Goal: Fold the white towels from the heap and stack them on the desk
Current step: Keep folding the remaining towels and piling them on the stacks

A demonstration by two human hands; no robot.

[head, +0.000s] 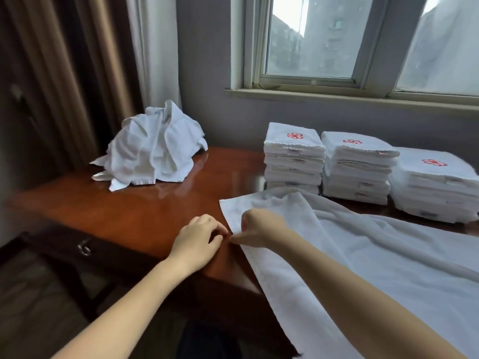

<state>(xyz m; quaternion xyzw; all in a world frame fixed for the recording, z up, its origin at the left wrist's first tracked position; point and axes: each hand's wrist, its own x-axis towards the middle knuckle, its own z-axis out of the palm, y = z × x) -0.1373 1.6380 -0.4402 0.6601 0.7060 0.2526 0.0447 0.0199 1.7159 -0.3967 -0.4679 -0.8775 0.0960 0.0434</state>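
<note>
Head view: a white towel lies spread across the near right part of the brown table, its near end hanging over the front edge. The right hand pinches the towel's left hem between thumb and curled fingers. The left hand rests on the bare wood just beside it, fingers curled with the tips at the same hem; whether they grip the cloth cannot be told. The heap of unfolded towels sits at the far left of the table, well apart from the hands. Three stacks of folded towels with red emblems stand along the far right, just behind the spread towel, below a window. Curtains hang at left.
</note>
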